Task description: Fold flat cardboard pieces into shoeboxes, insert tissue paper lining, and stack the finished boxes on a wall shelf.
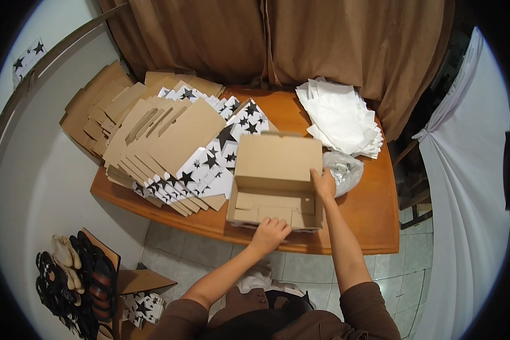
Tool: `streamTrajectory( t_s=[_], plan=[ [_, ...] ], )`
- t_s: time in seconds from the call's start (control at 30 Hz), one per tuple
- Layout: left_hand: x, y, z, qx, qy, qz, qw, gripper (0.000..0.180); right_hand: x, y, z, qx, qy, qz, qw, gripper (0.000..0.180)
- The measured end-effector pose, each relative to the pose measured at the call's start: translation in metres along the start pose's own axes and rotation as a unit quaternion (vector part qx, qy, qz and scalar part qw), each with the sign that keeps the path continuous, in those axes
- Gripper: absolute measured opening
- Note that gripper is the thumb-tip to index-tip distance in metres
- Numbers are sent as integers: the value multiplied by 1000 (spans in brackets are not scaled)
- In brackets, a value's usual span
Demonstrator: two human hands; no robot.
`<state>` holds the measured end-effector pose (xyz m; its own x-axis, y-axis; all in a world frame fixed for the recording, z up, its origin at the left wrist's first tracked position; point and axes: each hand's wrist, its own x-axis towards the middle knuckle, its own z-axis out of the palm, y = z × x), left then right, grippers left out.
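A brown cardboard box [277, 156] stands near the table's front edge with its lid raised at the back; its inside shows bare cardboard. My left hand [271, 233] is closed over the top of the front wall, fingers curled inward. At the right side, my right hand [324, 184] grips the box near the lid's hinge, its thumb along the lid's edge. Just beyond that hand lies a clear plastic bag [344, 171] with something inside that I cannot make out.
Flattened cardboard boxes [181, 133], some printed with black stars, lie fanned across the left of the wooden table [368, 226]. White paper sheets [340, 116] are stacked at the back right. Several shoes [73, 272] sit at the lower left. A brown curtain [209, 39] hangs behind.
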<state>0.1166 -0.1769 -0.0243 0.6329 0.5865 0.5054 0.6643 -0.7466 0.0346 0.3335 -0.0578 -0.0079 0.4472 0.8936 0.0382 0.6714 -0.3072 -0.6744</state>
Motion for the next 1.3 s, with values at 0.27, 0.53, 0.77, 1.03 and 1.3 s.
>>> streamTrajectory(
  t_s=[0.27, 0.53, 0.77, 1.03, 1.3],
  plan=[
    [8, -122, -47, -39, 106, -258, 960, 48, -38, -34, 12, -129, 34, -410, 902, 38],
    [-7, -140, 4, -207, 50, -407, 888, 40, -67, -52, 110, -174, -389, -550, 718, 54],
    [-10, -136, 6, -191, 75, -410, 889, 36, -70, -37, 137, -306, -465, -550, 623, 67],
    [-10, -136, 7, -198, 68, -433, 877, 35, -45, -39, 89, -406, -483, -521, 575, 60],
    [16, -128, -15, -135, 19, -383, 914, 46, -39, -5, 64, -377, -422, -432, 702, 50]
  ],
)
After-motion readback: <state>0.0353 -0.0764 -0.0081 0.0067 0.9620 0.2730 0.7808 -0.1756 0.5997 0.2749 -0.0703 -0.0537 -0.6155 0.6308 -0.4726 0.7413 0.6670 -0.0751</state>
